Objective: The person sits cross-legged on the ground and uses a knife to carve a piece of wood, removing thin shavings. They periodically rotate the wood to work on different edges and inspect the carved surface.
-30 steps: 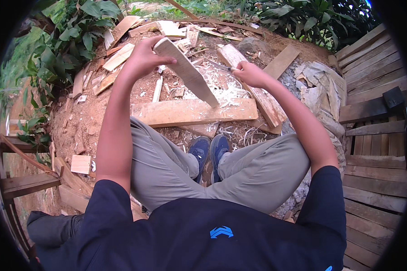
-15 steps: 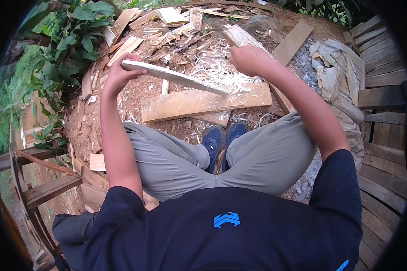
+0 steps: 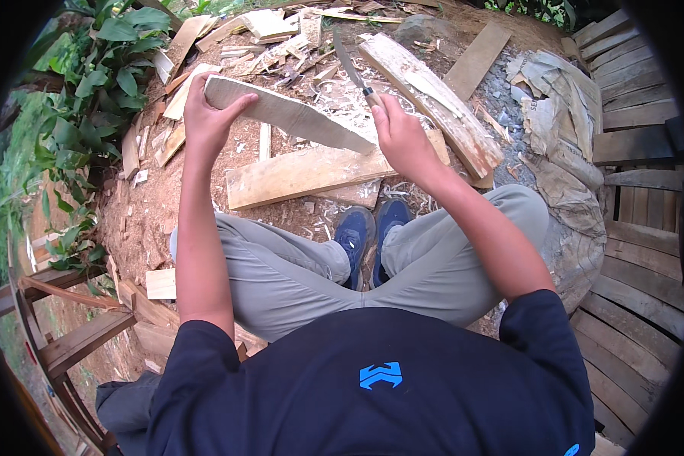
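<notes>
With its thumb on the near face, my left hand [image 3: 210, 114] grips the upper left end of a pale wooden board [image 3: 289, 118]. The board slants down to the right, and its tapered lower end meets a flat plank [image 3: 311, 176] lying on the ground before my feet. My right hand [image 3: 404, 137] is closed round the handle of a long, slightly curved knife [image 3: 347, 61]. The blade points up and away from me, apart from the board. Beyond the right hand lies a thick, rough piece of timber [image 3: 433, 99] with a pale strip of wood on top.
Curled wood shavings [image 3: 349, 110] and offcuts [image 3: 270, 26] litter the reddish ground. A torn paper sack [image 3: 558, 114] lies at the right, near a slatted wooden wall [image 3: 638, 235]. Leafy plants [image 3: 91, 91] stand at the left above a wooden frame [image 3: 83, 338]. My shoes [image 3: 355, 235] are close to the plank.
My right hand has come nearer and the knife blade has swung into plain view, pointing up. The board in my left hand has turned to show more of its broad face.
</notes>
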A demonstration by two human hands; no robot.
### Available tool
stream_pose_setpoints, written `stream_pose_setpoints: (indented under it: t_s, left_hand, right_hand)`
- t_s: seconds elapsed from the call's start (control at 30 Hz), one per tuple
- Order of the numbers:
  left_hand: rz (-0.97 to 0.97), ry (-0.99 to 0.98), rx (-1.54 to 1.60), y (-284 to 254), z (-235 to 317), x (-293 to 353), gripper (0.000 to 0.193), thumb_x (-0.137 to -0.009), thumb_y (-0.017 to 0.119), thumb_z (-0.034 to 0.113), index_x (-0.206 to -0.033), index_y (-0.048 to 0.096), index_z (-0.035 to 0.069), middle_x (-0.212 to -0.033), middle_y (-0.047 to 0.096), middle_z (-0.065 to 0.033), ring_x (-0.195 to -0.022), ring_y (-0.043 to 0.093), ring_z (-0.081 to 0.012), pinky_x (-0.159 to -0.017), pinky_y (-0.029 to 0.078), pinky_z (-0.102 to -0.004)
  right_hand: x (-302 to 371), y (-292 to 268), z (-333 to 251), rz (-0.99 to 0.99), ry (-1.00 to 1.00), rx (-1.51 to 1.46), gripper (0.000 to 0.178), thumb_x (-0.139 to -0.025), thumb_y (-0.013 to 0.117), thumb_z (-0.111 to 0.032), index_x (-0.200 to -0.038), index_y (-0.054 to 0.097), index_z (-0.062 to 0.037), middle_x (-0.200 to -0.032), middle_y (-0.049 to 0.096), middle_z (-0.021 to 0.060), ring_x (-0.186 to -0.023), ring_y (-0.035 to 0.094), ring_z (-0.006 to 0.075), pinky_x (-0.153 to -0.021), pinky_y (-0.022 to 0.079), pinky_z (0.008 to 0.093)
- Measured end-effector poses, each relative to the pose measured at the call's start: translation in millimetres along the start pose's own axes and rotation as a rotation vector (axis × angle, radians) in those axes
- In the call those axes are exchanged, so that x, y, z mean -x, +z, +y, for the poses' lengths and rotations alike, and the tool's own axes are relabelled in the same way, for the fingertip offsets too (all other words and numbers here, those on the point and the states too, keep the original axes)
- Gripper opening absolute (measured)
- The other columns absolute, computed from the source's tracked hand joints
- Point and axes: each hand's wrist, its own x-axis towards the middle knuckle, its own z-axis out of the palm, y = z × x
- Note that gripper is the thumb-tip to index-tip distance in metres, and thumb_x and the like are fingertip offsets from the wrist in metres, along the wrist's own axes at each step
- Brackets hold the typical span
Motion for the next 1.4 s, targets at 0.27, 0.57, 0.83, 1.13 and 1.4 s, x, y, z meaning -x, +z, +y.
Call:
stream_pose_setpoints:
  t_s: [0.27, 0.57, 0.83, 1.13, 1.4]
  left_hand:
    - [-0.028, -0.215, -0.008, -8.8, -14.2, 0.2, 0.052, -0.076, 0.088, 0.019, -0.106, 0.050, 0.002, -0.089, 0.066, -0.0096, -0.077, 0.065, -0.0146, -0.066, 0.053, -0.0282]
    - [-0.015, -0.192, 0.053, 2.1, -4.9, -4.6, 0.050, -0.077, 0.087, 0.015, -0.107, 0.050, 0.002, -0.090, 0.066, -0.0093, -0.081, 0.066, -0.0156, -0.070, 0.054, -0.0289]
    - [0.006, -0.151, 0.018, 4.3, 1.7, -4.0, 0.052, -0.076, 0.087, 0.014, -0.109, 0.049, 0.000, -0.091, 0.065, -0.0107, -0.080, 0.065, -0.0161, -0.070, 0.054, -0.0294]
    - [-0.008, -0.154, 0.004, 5.4, 4.9, 1.4, 0.051, -0.078, 0.086, 0.016, -0.110, 0.049, 0.002, -0.090, 0.065, -0.0097, -0.081, 0.066, -0.0172, -0.070, 0.054, -0.0309]
    - [-0.034, -0.179, 0.007, -0.2, 3.1, 4.0, 0.051, -0.077, 0.086, 0.016, -0.110, 0.050, 0.003, -0.090, 0.065, -0.0096, -0.081, 0.066, -0.0180, -0.071, 0.053, -0.0316]
  right_hand:
    - [-15.5, 6.7, 6.5, -0.041, 0.074, 0.181, 0.037, -0.104, 0.042, -0.032, -0.111, 0.057, 0.0015, -0.079, 0.067, 0.0270, -0.077, 0.066, 0.0473, -0.068, 0.051, 0.0548]
    - [26.0, 22.3, 37.0, -0.196, 0.021, 0.427, 0.032, -0.104, 0.042, -0.031, -0.106, 0.056, -0.0023, -0.076, 0.066, 0.0257, -0.071, 0.066, 0.0452, -0.064, 0.050, 0.0558]
    - [16.0, -0.3, 2.0, 0.013, 0.029, 0.138, 0.033, -0.105, 0.040, -0.031, -0.118, 0.053, -0.0036, -0.074, 0.066, 0.0256, -0.073, 0.066, 0.0464, -0.067, 0.051, 0.0549]
    - [6.7, -7.2, -4.6, 0.259, -0.140, 0.036, 0.026, -0.104, 0.045, -0.027, -0.112, 0.047, -0.0027, -0.071, 0.065, 0.0247, -0.066, 0.065, 0.0458, -0.055, 0.049, 0.0560]
    - [12.3, 8.2, 11.0, -0.113, 0.058, 0.259, 0.031, -0.103, 0.045, -0.031, -0.110, 0.053, -0.0013, -0.075, 0.066, 0.0262, -0.072, 0.067, 0.0457, -0.066, 0.052, 0.0558]
